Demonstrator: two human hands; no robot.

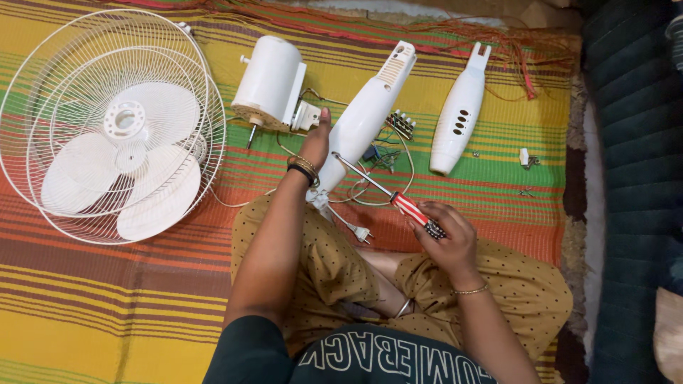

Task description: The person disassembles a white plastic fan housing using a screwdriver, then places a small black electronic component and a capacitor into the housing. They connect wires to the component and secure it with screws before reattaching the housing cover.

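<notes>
My left hand (pixel 316 140) rests against the left side of a long white plastic fan stand shell (pixel 364 117) lying on the striped mat, fingers stretched along it. My right hand (pixel 447 235) grips a screwdriver (pixel 388 194) with a red-and-white striped handle; its metal tip touches the lower part of the shell. A white motor housing (pixel 270 82) with a shaft lies just left of my left hand. Loose wires and a small switch block (pixel 400 124) spill out to the right of the shell, and a plug (pixel 361 232) lies near my knee.
A second white shell half (pixel 460 110) lies to the right. White wire fan guards with the three-blade fan (pixel 117 131) lie at the left. Small screws and a clip (pixel 525 159) sit at the mat's right edge. Dark quilted fabric (pixel 633 178) borders the right.
</notes>
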